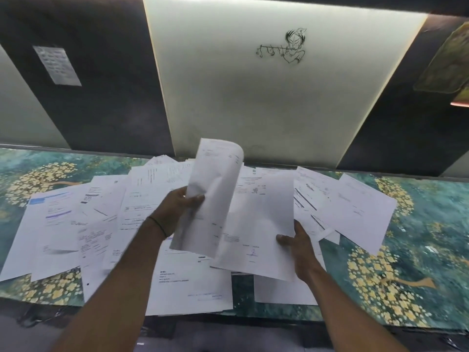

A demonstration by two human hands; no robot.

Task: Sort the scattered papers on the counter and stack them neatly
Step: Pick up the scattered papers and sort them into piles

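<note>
View: a person is looking down at their own two bare arms, which are reaching out over a counter [418, 237] patterned in teal with yellow blossoms.

Left hand: the left hand [177, 207] is gripping a curled sheet [215, 189] by its left edge. The thumb is lying across the front and the fingers are closing behind it. The sheet is standing almost upright in the air, with its top corner rolling over.

Wrist: a thin dark band [157, 226] is circling the left wrist.

Right hand: the right hand [297, 247] is pinching a flat sheet [264, 219] near its lower right edge, thumb on top and fingers underneath. This sheet is tilting above the counter, just beside the curled one and partly behind it.

Papers: the scattered papers [76, 224] are lying loose across the counter, overlapping at many angles - from far left, under both arms, to the right. Their print is too blurred to read.

Wall: a pale panel [253, 97] is rising behind the counter between dark sections, carrying a line drawing [286, 47] of a flute player.

Also on the wall: a paper note [57, 64] is hanging on the dark section at the left - its writing is unreadable.
</note>
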